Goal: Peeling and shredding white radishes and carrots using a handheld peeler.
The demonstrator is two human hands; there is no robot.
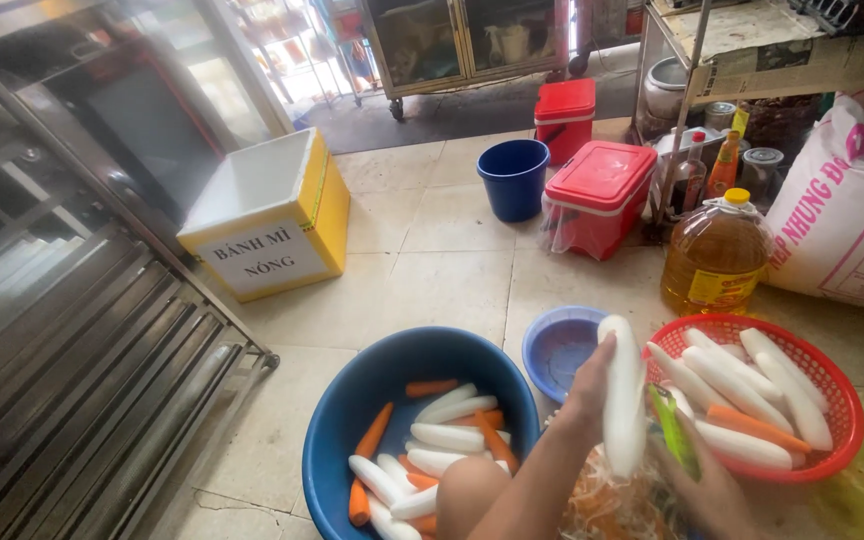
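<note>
Head-camera view down onto a tiled floor workspace. Left hand (pixel 590 385) raised near the middle of the frame, fingers wrapped around a long white radish (pixel 623 395) held upright, its top end above the fingertips. Right hand (pixel 709 487) low at the bottom edge, just right of the radish, closed on a green peeler (pixel 674 431) whose blade end rests against the radish's lower right side (exact finger placement on the handle hard to tell, partly blurred). Directly below both hands, a heap of pale and orange vegetable peelings (pixel 607 505). To the right, touching the hands' area, a red plastic mesh basket (pixel 841 412) holding several peeled white radishes and one carrot (pixel 752 424). To the left, a large blue basin (pixel 372 385) with more white radishes and carrots lying loose inside. Between basin and basket, behind the left hand, a small blue bowl (pixel 555 345). Farther back: a big bottle of amber cooking oil (pixel 715 255) with a yellow cap, a white printed sack (pixel 842 215) beside it, two red coolers (pixel 597 195), a dark blue bucket (pixel 513 177), and a yellow-and-white foam box (pixel 272 215). Along the left edge, metal railings (pixel 82 370).
</note>
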